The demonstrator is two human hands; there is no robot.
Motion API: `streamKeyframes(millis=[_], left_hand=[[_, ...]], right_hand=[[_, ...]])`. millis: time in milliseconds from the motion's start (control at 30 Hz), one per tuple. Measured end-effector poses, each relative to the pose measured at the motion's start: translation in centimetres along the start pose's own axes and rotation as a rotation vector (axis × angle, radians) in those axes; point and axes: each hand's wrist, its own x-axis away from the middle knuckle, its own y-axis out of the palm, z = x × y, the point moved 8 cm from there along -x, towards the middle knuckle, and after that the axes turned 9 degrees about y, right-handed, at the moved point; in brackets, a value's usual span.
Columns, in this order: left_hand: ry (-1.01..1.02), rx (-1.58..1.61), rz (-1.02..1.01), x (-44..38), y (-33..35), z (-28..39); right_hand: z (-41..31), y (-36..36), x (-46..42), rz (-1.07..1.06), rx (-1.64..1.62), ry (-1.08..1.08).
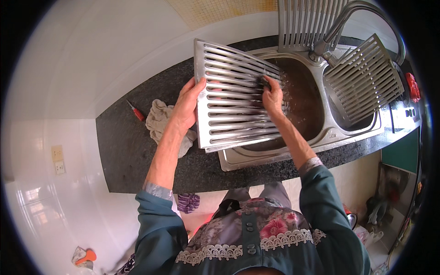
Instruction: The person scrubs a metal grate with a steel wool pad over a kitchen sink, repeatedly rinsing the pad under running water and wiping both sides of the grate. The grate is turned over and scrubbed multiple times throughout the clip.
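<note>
A slotted stainless-steel panel is held tilted over the left sink basin, its right end down by the brownish water. My left hand grips its left edge, thumb on the upper face and fingers behind. On the slats, near the lower end, my right hand presses a small dark pad, mostly covered by the fingers. Splashes show beside that hand. A second metal edge is visible under the panel's near corner; whether it belongs to the same piece I cannot tell.
Another slotted panel leans in the right basin, and one more stands against the wall behind the faucet. On the dark stone counter lie a crumpled beige cloth and a red-handled screwdriver. A red item sits far right.
</note>
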Motion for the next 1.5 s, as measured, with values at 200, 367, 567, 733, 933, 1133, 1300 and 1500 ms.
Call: streamKeyframes(millis=[200, 367, 567, 733, 933, 1133, 1300, 1500], left_hand=[[-0.075, 0.324, -0.02, 0.4, 0.7, -2.0], [-0.088, 0.405, 0.05, 1.5, -0.2, -4.2], [-0.093, 0.358, 0.116, 1.9, -0.5, -6.9], [-0.285, 0.291, 0.187, 3.5, -0.9, -9.8], [-0.191, 0.128, 0.065, 2.1, 3.3, -6.5], [-0.065, -0.027, 0.059, 3.1, 2.7, -0.4], [-0.064, -0.072, 0.195, 7.0, -0.4, 1.4], [-0.116, -0.098, 0.336, 9.9, -4.6, 0.1]], right_hand=[[-15.2, 5.4, 8.8, -0.246, -0.055, -0.406], [-15.0, 5.2, 11.7, -0.4, -0.102, -0.365], [-13.1, 6.1, 10.9, -0.352, -0.268, -0.241], [-7.5, 4.5, 9.2, -0.382, -0.35, 0.064], [4.8, -6.9, -0.9, 0.161, 0.093, 0.09], [1.2, -11.8, -2.8, 0.272, -0.044, -0.01], [-1.1, -7.5, -0.1, 0.176, 0.154, -0.229], [-4.5, 2.1, 8.1, -0.267, 0.272, -0.307]])
